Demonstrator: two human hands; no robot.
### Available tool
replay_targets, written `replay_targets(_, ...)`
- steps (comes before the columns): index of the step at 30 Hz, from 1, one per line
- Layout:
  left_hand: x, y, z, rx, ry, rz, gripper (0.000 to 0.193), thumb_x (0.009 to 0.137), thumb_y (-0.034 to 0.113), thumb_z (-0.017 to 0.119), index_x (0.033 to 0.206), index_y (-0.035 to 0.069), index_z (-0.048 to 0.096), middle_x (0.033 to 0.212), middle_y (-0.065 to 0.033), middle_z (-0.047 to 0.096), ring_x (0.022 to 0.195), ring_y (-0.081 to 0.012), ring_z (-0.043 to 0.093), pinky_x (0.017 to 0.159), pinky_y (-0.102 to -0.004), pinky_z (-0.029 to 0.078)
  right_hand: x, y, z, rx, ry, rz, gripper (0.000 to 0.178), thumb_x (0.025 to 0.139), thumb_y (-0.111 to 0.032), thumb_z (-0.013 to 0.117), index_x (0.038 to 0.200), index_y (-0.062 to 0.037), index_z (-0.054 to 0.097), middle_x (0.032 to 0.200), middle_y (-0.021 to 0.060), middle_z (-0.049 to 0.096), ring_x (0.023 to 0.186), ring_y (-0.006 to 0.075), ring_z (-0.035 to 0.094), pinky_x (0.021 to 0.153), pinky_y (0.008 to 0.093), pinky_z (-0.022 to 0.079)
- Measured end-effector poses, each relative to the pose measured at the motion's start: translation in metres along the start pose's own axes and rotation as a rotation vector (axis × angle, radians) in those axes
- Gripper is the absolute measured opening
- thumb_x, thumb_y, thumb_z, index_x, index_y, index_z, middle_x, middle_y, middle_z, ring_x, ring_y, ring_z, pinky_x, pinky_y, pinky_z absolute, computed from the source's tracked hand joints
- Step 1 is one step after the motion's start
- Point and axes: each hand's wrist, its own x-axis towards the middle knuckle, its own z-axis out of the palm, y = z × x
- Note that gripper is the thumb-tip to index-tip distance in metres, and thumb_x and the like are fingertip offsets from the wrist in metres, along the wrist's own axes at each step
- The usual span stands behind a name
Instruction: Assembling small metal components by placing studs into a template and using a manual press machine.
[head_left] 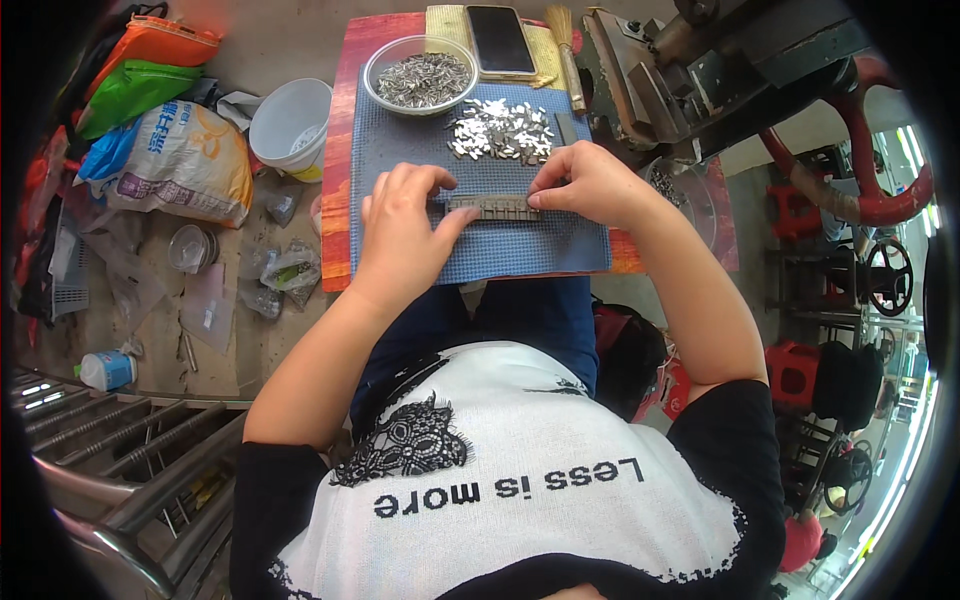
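White shirt fabric with black lace, worn on my body, lies nearest. Beyond it, a slotted metal strip sits on a blue mat on the red table — between my hands. My left hand is open, its thumb touching the strip's left end; my right hand has fingers drawn in at the right end — whether gripping, I cannot tell. Farther off lie loose metal pins; far left, a clear bowl of more.
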Motion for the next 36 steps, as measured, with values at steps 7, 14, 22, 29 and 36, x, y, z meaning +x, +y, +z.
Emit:
replay_targets(7, 0.006, 0.013, 0.013, 0.057, -0.02, -0.034, 0.032, 0.081, 0.027, 0.079, 0.102, 0.008, 0.064, 0.104, -0.0074, 0.06, 0.106, -0.0274, 0.054, 0.09, -0.0413, 0.036, -0.001, 0.003, -0.003, 0.117, 0.041, 0.026, 0.021, 0.085, -0.015, 0.078, 0.098, 0.0014, 0.076, 0.086, 0.0063, 0.071, 0.08, 0.0122, 0.064, 0.075, 0.0281, 0.052)
replay_targets(14, 0.006, 0.013, 0.014, 0.039, -0.023, -0.035, 0.032, 0.081, 0.027, 0.08, 0.101, 0.008, 0.063, 0.104, -0.0074, 0.06, 0.105, -0.0275, 0.054, 0.089, -0.0414, 0.035, -0.013, 0.001, 0.002, 0.053, 0.251, -0.003, 0.019, 0.086, -0.014, 0.076, 0.095, 0.0016, 0.073, 0.083, 0.0063, 0.071, 0.075, 0.0107, 0.064, 0.071, 0.0268, 0.052)
replay_targets(22, 0.002, 0.0, 0.009, -0.053, 0.006, 0.009, 0.031, 0.084, 0.025, 0.077, 0.104, 0.007, 0.063, 0.105, -0.0087, 0.06, 0.105, -0.0292, 0.055, 0.092, -0.0425, 0.039, -0.022, -0.006, 0.035, -0.004, 0.369, -0.331, 0.015, 0.085, -0.013, 0.075, 0.093, -0.0009, 0.071, 0.083, 0.0071, 0.067, 0.075, 0.0167, 0.063, 0.07, 0.031, 0.051)
replay_targets(29, -0.005, -0.006, -0.01, -0.058, -0.008, -0.018, 0.031, 0.079, 0.019, 0.081, 0.103, 0.005, 0.068, 0.105, -0.0096, 0.061, 0.1, -0.0277, 0.057, 0.087, -0.0391, 0.046, -0.01, -0.01, 0.046, 0.027, 0.381, -0.329, 0.018, 0.082, -0.018, 0.077, 0.09, -0.003, 0.07, 0.088, 0.0136, 0.065, 0.086, 0.0299, 0.064, 0.076, 0.0392, 0.051)
replay_targets(36, -0.005, -0.008, -0.009, -0.035, 0.013, 0.043, 0.022, 0.074, 0.016, 0.083, 0.088, 0.005, 0.071, 0.089, -0.0059, 0.063, 0.091, -0.0267, 0.057, 0.083, -0.0383, 0.046, -0.002, -0.003, 0.039, 0.063, 0.431, -0.4, 0.019, 0.083, -0.018, 0.079, 0.09, -0.0028, 0.072, 0.087, 0.0069, 0.064, 0.077, 0.0174, 0.059, 0.07, 0.0307, 0.048)
